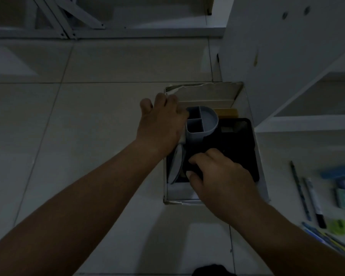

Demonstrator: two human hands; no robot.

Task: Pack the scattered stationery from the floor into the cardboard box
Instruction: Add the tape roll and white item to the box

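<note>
The cardboard box (264,188) stands open on the tiled floor at centre right. Inside it a grey divided pen holder (202,121) stands upright beside a black tray (239,144). My left hand (161,124) rests on the box's left wall, fingers curled over it next to the pen holder. My right hand (219,176) grips the near edge of the black tray inside the box. A thin grey curved piece (175,164) leans at the box's left side. Pens (315,198), a blue case (339,173) and a green sharpener (340,227) lie on the floor to the right.
A white shelf unit (299,62) rises right behind the box. White metal frame legs (68,22) cross the floor at the far left. The scene is dim. Open tile floor (84,120) stretches left of the box.
</note>
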